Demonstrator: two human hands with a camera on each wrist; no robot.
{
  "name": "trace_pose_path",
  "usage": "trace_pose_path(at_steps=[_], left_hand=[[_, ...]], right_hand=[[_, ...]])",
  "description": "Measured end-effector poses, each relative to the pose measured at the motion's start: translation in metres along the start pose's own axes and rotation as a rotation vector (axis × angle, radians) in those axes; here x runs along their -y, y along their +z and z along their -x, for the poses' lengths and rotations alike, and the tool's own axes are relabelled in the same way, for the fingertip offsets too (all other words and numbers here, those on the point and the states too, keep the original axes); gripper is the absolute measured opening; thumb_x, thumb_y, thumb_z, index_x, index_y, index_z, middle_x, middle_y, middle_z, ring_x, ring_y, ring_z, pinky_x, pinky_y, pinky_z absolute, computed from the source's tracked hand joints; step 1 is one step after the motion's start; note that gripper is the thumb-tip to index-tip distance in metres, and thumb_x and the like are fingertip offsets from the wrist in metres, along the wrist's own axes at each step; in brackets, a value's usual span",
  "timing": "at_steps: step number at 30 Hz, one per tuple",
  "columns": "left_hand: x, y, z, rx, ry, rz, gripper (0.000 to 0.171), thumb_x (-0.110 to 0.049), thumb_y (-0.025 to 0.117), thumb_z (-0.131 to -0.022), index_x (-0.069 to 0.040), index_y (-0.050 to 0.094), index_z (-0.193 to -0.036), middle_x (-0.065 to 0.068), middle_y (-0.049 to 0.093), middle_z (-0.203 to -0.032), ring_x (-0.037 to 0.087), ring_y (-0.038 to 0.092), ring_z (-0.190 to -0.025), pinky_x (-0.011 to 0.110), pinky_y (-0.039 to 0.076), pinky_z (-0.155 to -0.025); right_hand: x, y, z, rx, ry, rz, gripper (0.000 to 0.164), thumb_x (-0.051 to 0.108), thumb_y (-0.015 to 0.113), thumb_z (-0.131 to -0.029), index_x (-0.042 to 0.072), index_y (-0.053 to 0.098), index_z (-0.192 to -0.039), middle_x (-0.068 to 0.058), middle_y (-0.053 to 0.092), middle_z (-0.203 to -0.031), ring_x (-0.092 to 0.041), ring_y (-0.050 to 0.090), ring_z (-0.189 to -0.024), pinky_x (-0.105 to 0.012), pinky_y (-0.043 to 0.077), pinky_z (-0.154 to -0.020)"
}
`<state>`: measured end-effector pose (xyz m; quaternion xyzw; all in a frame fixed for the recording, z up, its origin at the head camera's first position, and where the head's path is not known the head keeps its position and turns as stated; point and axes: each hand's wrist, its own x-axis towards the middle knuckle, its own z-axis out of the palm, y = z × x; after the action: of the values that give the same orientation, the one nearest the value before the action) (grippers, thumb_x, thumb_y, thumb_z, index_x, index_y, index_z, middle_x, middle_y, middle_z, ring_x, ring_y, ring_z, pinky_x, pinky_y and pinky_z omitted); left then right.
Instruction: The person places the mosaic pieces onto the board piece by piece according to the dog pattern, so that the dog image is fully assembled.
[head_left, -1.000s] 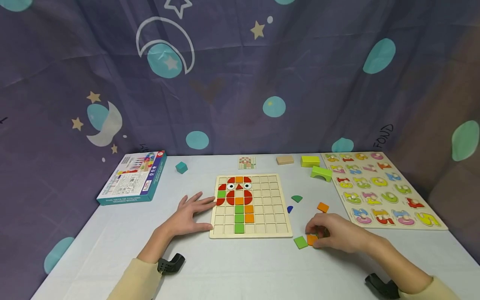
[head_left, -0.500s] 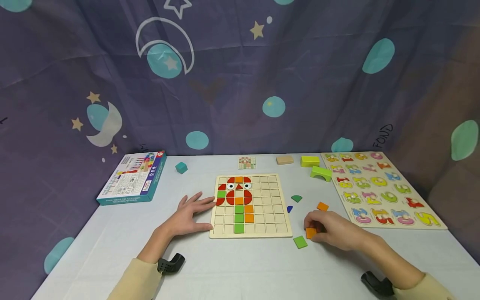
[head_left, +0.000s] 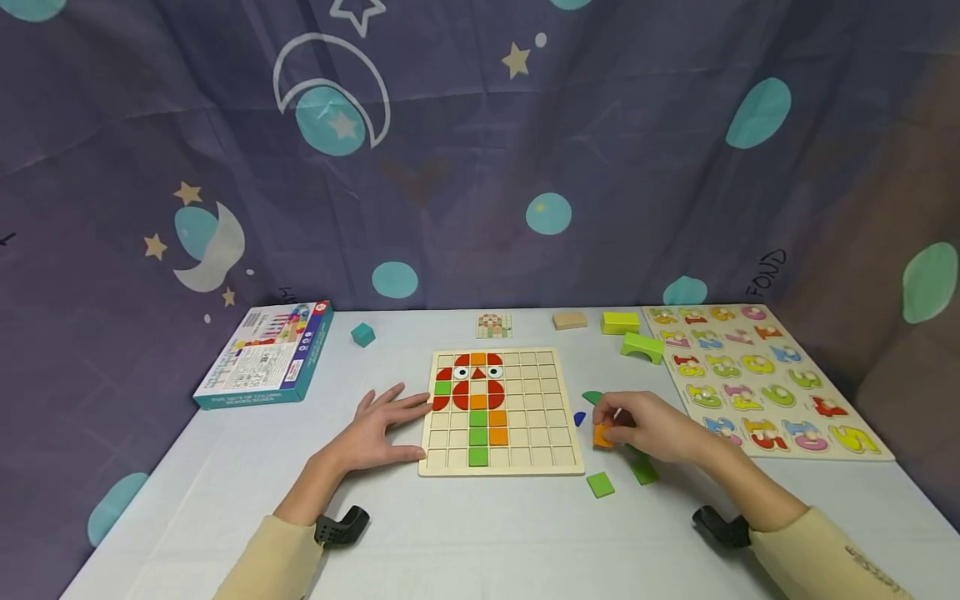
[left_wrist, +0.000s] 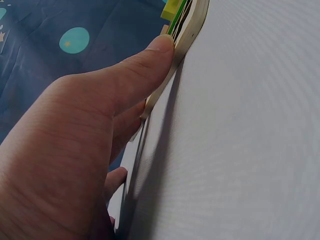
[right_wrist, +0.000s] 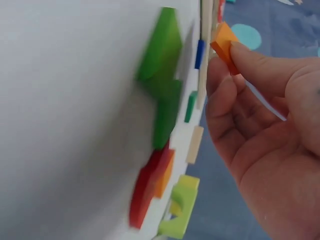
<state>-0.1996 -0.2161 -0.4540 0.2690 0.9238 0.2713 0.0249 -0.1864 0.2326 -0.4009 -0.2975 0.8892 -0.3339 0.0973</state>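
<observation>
My right hand (head_left: pixel 652 427) pinches an orange square tile (head_left: pixel 602 436) between thumb and fingers, just right of the wooden grid board (head_left: pixel 536 475). In the right wrist view the orange tile (right_wrist: pixel 223 44) is held at the fingertips, above the cloth. My left hand (head_left: pixel 382 429) lies with fingers spread at the board's left edge; its thumb touches that edge in the left wrist view. Red, orange and green pieces, with two eye pieces, fill part of the board's left half. Green tiles (head_left: pixel 601 484) lie below the right hand, partly hidden by it.
A blue piece (head_left: pixel 580 418) and a dark green piece (head_left: pixel 591 397) lie right of the board. Behind are a small picture card (head_left: pixel 494 326), a teal cube (head_left: pixel 363 335) and blocks (head_left: pixel 620 323). A box (head_left: pixel 262 354) stands left, a number puzzle (head_left: pixel 798 454) right.
My right hand has picked up the orange tile and carried it away from me and left, towards the board. Green pieces it covered now show. The left hand has stayed put.
</observation>
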Motion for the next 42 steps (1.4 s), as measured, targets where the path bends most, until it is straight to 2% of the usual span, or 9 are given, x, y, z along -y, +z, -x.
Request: trace_pose_path(at_steps=[10, 16, 22, 29, 42], left_hand=[[0.000, -0.001, -0.001, -0.011, 0.029, -0.011, 0.076, -0.052, 0.079, -0.082, -0.016, 0.058, -0.145, -0.003, 0.046, -0.154, 0.037, 0.018, -0.151, 0.068, -0.001, -0.114], [0.000, -0.001, -0.001, -0.004, 0.015, -0.012, 0.076, -0.053, 0.080, -0.081, -0.017, 0.058, -0.145, -0.004, 0.046, -0.155, 0.036, 0.017, -0.151, 0.067, -0.001, -0.114], [0.000, -0.001, 0.000, -0.001, 0.008, -0.004, 0.076, -0.052, 0.080, -0.081, -0.017, 0.058, -0.145, -0.005, 0.045, -0.155, 0.035, 0.016, -0.152, 0.066, -0.002, -0.115], [-0.002, -0.002, 0.001, 0.002, -0.009, 0.005, 0.076, -0.051, 0.081, -0.080, -0.017, 0.059, -0.144, -0.004, 0.045, -0.155, 0.035, 0.016, -0.152, 0.067, -0.002, -0.115], [-0.001, -0.001, 0.000, 0.002, 0.008, 0.001, 0.076, -0.052, 0.080, -0.081, -0.017, 0.058, -0.145, -0.004, 0.045, -0.155, 0.036, 0.016, -0.151, 0.067, -0.002, -0.115]], right_hand=[[0.014, 0.011, -0.046, 0.010, -0.021, 0.000, 0.015, -0.001, 0.070, -0.092, 0.013, 0.066, -0.098, 0.005, 0.060, -0.086, -0.016, 0.056, -0.077, -0.027, 0.049, -0.067], [0.026, 0.018, -0.069, 0.037, -0.038, -0.016, 0.014, -0.002, 0.068, -0.093, 0.010, 0.067, -0.101, 0.005, 0.063, -0.089, -0.016, 0.057, -0.079, -0.029, 0.051, -0.070], [0.036, 0.029, -0.087, 0.042, -0.082, 0.051, 0.014, -0.002, 0.070, -0.092, 0.010, 0.069, -0.099, 0.006, 0.064, -0.090, -0.013, 0.057, -0.081, -0.029, 0.051, -0.074], [0.040, 0.039, -0.101, 0.057, -0.136, 0.096, 0.013, -0.004, 0.069, -0.092, 0.007, 0.069, -0.098, 0.005, 0.064, -0.088, -0.012, 0.055, -0.080, -0.029, 0.051, -0.074], [0.041, 0.045, -0.104, 0.080, -0.098, 0.152, 0.005, 0.002, 0.071, -0.093, 0.006, 0.070, -0.096, 0.004, 0.063, -0.088, -0.012, 0.054, -0.078, -0.029, 0.051, -0.076]])
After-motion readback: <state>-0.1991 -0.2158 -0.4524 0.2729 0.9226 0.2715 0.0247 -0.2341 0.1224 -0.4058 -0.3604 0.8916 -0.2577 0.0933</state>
